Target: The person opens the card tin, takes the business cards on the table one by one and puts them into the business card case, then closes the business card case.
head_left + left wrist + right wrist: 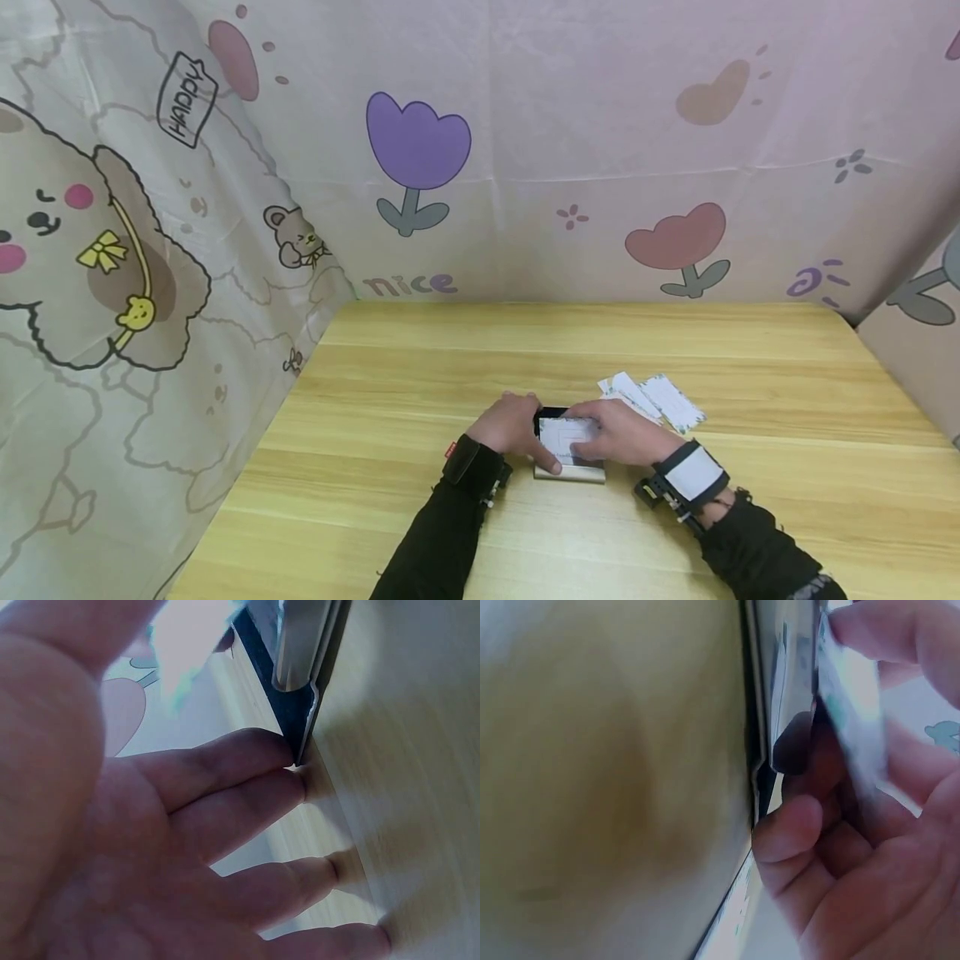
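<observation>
Card pinched only in right-wrist view.

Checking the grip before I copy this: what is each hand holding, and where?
The right hand pinches a white paper card at its right edge; the left hand steadies the dark flat case at its left edge.

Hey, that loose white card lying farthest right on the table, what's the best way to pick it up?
The white card lies flat on the wooden table, clear of both hands, so nothing stands up to grasp. Probably best to come from above on its open right side, slide or tip its free right edge up, then pinch that edge between thumb and fingertip. Its left edge sits close against the neighbouring cards.
</observation>
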`<state>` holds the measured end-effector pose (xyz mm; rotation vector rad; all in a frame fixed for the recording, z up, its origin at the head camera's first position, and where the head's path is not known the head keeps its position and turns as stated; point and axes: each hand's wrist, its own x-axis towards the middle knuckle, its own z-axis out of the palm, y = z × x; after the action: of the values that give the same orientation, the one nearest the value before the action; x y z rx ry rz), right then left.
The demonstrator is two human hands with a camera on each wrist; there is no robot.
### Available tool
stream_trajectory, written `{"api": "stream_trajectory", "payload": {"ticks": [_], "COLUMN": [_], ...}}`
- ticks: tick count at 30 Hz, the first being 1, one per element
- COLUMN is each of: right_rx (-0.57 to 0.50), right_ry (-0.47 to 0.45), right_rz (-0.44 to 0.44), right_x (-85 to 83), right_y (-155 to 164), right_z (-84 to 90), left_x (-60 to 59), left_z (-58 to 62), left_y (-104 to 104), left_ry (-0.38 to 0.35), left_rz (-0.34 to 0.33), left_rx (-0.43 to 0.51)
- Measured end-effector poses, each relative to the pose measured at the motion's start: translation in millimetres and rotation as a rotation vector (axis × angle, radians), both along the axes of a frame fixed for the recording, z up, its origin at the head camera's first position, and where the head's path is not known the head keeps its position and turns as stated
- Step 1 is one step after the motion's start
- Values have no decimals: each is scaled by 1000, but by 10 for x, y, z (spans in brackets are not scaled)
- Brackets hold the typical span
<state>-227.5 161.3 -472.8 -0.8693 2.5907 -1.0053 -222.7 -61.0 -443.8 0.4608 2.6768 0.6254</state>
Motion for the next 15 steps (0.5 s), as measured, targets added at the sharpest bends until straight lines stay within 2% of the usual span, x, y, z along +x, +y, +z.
{"api": "stream_trajectory", "payload": {"ticks": [6,15], "right_rx": [17,30], "right_ry": [57,135], "right_rz": [-41,-47], "right_x": [-10,-11], "right_y": [-18,-49], "right_z": [-11,-14], "left_x": [2,9], "left_z": [-5,7], "left_y": [-1,1], "left_ry": [-3,15], "left_rz": [0,-10], "left_rx": [17,0]}}
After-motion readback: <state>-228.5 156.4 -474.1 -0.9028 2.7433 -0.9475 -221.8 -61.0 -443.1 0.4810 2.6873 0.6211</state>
